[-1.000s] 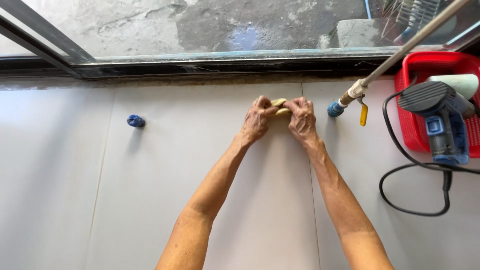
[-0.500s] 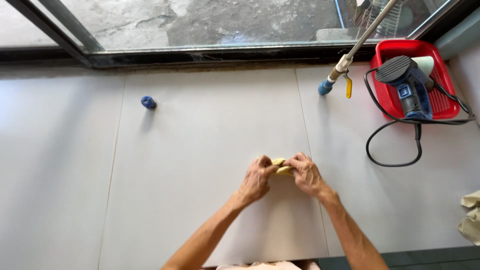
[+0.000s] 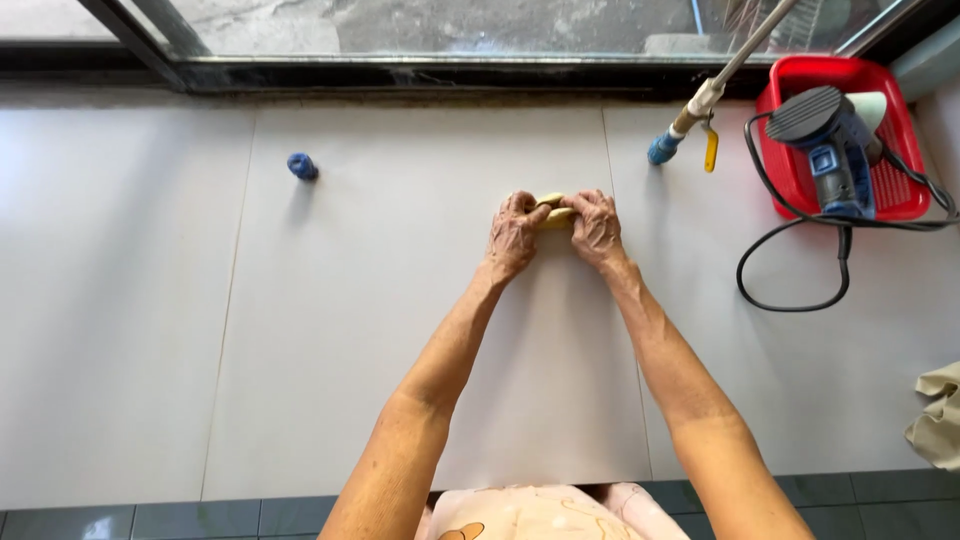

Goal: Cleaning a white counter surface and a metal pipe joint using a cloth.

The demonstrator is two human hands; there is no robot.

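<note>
Head camera looks straight down on our two bare arms stretched out over a large white glossy floor tile [image 3: 400, 330]. Our left hand [image 3: 514, 236] and right hand [image 3: 596, 228] meet at the middle of that tile, both curled tightly around a small yellow pad, perhaps a sponge or cloth [image 3: 555, 213], which shows only as a sliver between the knuckles. The fingers of both hands are clenched on it and pressed down toward the tile surface; we cannot tell how much of the pad lies beneath the palms.

We judge the step in hand to be working the tile face with the pad under two-handed pressure, somewhere mid-tile, just left of the thin grout joint [image 3: 625, 300] that runs toward us. The next move, as we read it, calls for steady downward force while the pad slides, with both wrists kept low so it does not roll out from under the fingers.

Well apart to the left sits a small blue rounded cap-like piece [image 3: 302, 166]. To the right, a metal pipe with a blue end fitting and yellow lever [image 3: 690, 120] comes down near the window frame, and beyond it a red plastic tray [image 3: 800, 75] carries a blue and grey power tool [image 3: 830, 150] whose black cable [image 3: 790, 290] loops onto the floor. A crumpled beige rag [image 3: 938, 415] lies at the right edge.
</note>
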